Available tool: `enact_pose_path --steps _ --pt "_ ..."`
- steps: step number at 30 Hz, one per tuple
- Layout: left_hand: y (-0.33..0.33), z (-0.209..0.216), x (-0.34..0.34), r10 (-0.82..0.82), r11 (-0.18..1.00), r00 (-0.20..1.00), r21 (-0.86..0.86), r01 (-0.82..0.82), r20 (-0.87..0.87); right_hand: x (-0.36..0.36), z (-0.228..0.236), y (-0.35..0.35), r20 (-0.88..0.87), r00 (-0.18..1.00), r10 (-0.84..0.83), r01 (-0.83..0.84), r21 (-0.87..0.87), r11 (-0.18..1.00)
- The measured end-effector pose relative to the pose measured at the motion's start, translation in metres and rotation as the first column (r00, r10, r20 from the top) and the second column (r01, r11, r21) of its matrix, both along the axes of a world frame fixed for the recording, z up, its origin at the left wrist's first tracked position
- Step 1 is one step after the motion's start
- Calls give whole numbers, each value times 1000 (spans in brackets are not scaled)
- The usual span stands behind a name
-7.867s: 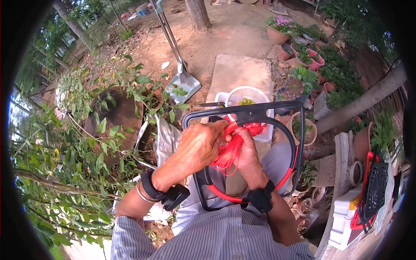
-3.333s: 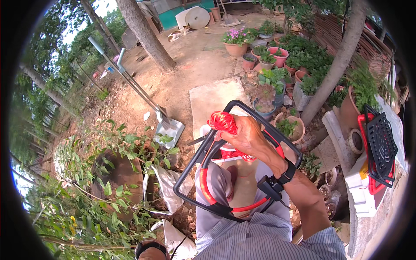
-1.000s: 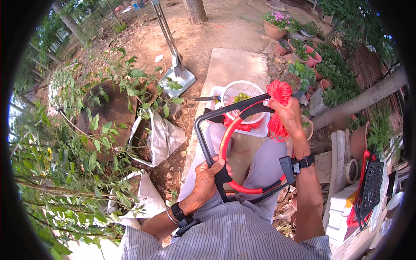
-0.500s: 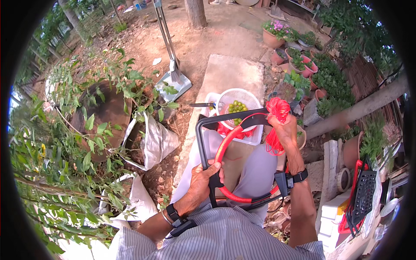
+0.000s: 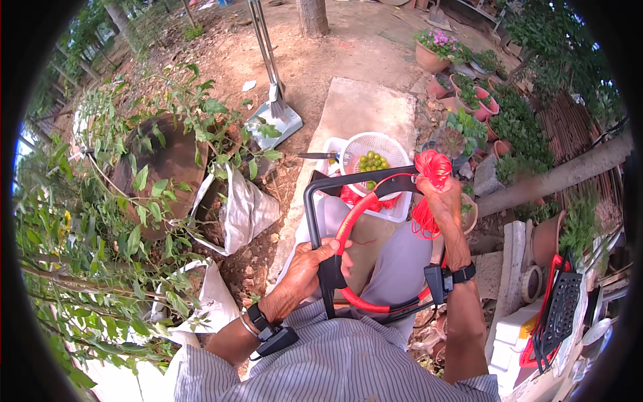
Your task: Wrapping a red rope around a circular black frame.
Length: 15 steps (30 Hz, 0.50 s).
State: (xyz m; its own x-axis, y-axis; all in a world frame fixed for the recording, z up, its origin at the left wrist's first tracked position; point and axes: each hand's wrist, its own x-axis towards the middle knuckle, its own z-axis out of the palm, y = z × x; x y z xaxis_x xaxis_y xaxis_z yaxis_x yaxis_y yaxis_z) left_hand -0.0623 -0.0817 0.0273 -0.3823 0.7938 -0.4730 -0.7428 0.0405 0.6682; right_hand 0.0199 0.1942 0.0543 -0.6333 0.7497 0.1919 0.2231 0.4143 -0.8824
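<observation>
Across my lap lies a black tube frame (image 5: 309, 214) joined to a red padded ring (image 5: 343, 231). My left hand (image 5: 301, 269) is closed on the ring's left side, by a black joint, its thumb lying over the red padding. At the upper right of the frame, my right hand (image 5: 442, 201) grips a bundle of red cord (image 5: 433, 167). More loops of it hang below the fist, and one strand runs left along the frame's top bar. Whether the right fingers also clasp the frame is hidden.
Beyond the frame, a white basket (image 5: 385, 142) of green fruit sits in a white tray (image 5: 400, 213). A dustpan (image 5: 281, 127) stands farther off. Leafy plants and a white sack (image 5: 248, 211) are left; flowerpots (image 5: 432, 57) and a black-and-red plastic rack (image 5: 559, 305) are right.
My left hand has shifted slightly up the ring, its thumb now higher on the red padding. The right hand keeps its hold on the cord. The whole view has shifted a little.
</observation>
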Motion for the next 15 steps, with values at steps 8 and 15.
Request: enact_pose_path --steps 8,15 --pt "-1 -2 3 7 998 999 63 -9 37 0 -3 -3 -81 997 20 -23 -27 999" --pt "-10 -10 -13 -155 973 971 200 118 181 -4 -14 -6 -191 979 70 -101 -156 983"
